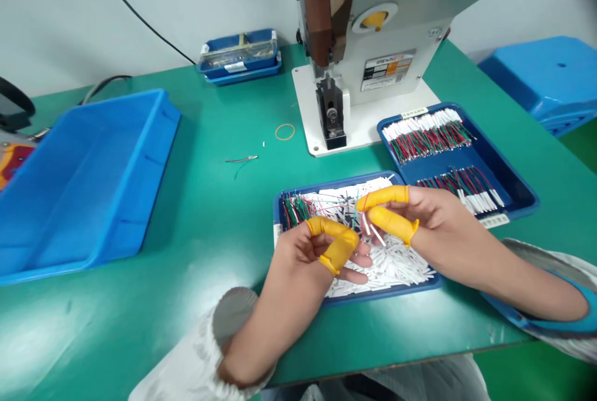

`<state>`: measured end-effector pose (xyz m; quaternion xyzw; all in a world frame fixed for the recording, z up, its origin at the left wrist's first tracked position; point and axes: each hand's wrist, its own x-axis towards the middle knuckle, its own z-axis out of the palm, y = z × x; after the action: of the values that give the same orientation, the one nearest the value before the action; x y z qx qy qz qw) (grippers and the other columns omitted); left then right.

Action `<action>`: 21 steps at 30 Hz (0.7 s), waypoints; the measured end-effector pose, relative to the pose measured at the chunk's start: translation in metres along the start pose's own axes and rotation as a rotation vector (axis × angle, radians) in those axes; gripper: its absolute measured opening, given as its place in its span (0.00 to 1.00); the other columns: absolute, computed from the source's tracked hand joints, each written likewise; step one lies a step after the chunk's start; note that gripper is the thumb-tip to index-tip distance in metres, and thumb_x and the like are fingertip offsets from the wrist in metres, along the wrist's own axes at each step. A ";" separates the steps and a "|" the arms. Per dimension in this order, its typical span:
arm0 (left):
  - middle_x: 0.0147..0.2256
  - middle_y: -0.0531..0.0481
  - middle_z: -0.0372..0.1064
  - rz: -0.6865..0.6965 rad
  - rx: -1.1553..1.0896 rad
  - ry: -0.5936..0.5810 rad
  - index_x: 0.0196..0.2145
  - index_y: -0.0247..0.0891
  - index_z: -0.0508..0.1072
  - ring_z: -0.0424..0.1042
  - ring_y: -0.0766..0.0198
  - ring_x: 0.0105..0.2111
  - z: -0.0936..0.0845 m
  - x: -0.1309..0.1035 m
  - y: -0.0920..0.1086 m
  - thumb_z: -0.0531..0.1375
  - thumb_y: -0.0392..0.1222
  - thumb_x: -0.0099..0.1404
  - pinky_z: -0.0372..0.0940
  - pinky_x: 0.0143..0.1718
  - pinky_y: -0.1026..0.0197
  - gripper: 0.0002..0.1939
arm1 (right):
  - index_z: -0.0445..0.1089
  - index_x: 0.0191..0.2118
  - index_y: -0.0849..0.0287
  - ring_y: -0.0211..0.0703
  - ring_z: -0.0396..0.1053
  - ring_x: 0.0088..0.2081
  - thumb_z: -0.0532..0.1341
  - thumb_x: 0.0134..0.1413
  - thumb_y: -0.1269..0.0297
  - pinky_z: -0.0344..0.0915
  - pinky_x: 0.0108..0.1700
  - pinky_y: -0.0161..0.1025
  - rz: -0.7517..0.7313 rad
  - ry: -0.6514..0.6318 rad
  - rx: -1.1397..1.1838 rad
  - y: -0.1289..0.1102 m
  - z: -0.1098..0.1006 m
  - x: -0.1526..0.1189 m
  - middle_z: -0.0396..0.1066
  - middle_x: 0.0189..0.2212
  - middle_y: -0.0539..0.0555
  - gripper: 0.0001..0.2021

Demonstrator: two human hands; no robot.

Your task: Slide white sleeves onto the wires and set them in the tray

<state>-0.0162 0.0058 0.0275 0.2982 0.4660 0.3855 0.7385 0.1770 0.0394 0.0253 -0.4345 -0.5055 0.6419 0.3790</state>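
Observation:
Both of my hands wear yellow finger cots on thumb and index finger and work above a blue tray (pixel 431 285) of loose white sleeves (pixel 373 270). My left hand (pixel 321 252) is closed in a pinch on thin wires (pixel 354 211); a green and a red strand show above its fingertips. Close beside it, my right hand (pixel 410 211) pinches the red strand between thumb and index finger. Two white sleeves (pixel 377 235) stick out under the right fingertips; how they are held is partly hidden. Bundled red, green and black wires (pixel 298 208) lie in the tray's left end.
Behind the trays stands a press machine (pixel 331 109). A second blue tray (pixel 513 186) holds rows of sleeved wires. A large blue bin (pixel 93 183) is at left. A wire piece (pixel 241 159) and a rubber band (pixel 285 132) lie on the green table. A blue stool (pixel 545 78) stands right.

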 end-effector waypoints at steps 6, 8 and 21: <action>0.30 0.46 0.77 -0.048 0.068 -0.014 0.35 0.31 0.74 0.77 0.65 0.28 0.003 -0.004 0.000 0.70 0.44 0.63 0.78 0.30 0.65 0.13 | 0.76 0.34 0.56 0.39 0.72 0.31 0.65 0.64 0.62 0.70 0.33 0.34 -0.107 -0.035 -0.191 0.001 -0.002 -0.005 0.76 0.29 0.51 0.07; 0.31 0.46 0.77 -0.039 0.087 -0.026 0.36 0.32 0.74 0.77 0.65 0.28 0.004 -0.005 0.001 0.70 0.46 0.63 0.78 0.30 0.64 0.14 | 0.76 0.34 0.56 0.39 0.72 0.31 0.65 0.64 0.62 0.69 0.33 0.34 -0.127 -0.021 -0.207 0.002 -0.002 -0.006 0.75 0.29 0.50 0.07; 0.32 0.45 0.76 -0.028 0.410 -0.304 0.38 0.32 0.77 0.76 0.68 0.30 0.001 -0.016 -0.005 0.57 0.47 0.75 0.72 0.35 0.68 0.16 | 0.76 0.32 0.56 0.37 0.71 0.31 0.65 0.64 0.62 0.69 0.32 0.32 -0.146 0.038 -0.229 -0.002 -0.002 -0.008 0.74 0.29 0.50 0.09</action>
<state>-0.0185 -0.0107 0.0313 0.4899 0.4219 0.2233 0.7295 0.1817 0.0327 0.0282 -0.4488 -0.5986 0.5424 0.3822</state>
